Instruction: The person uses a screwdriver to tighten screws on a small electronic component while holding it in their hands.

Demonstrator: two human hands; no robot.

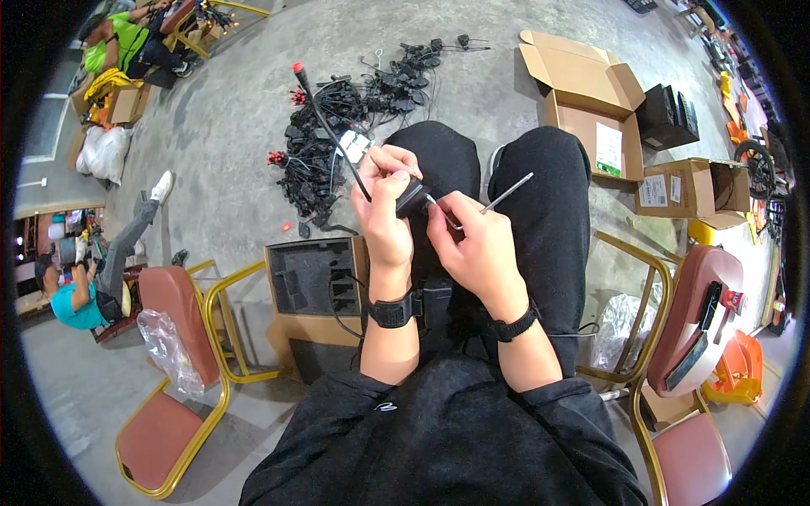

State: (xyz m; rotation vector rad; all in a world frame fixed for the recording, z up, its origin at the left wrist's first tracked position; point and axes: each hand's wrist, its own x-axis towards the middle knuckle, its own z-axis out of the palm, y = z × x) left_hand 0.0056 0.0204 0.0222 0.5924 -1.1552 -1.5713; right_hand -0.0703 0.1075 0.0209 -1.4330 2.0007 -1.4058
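Observation:
Above my lap, my left hand (387, 211) is closed round a small black box-shaped module (413, 197). A black cable (327, 126) with a red-tipped connector runs up and left from that hand. My right hand (475, 240) pinches a thin metal tool (510, 191) whose shaft points up and to the right. The fingertips of this hand meet the module's right end, where a small bright metal piece (431, 199) shows. Whether that piece belongs to the tool cannot be told. Both wrists carry black straps.
A heap of black cabled modules (316, 173) covers the floor ahead. Foam-lined box (314, 282) stands at my left, near a red-seated chair (175, 316). Open cartons (582, 110) and another chair (696, 320) are at right. Two other people (126, 46) work at far left.

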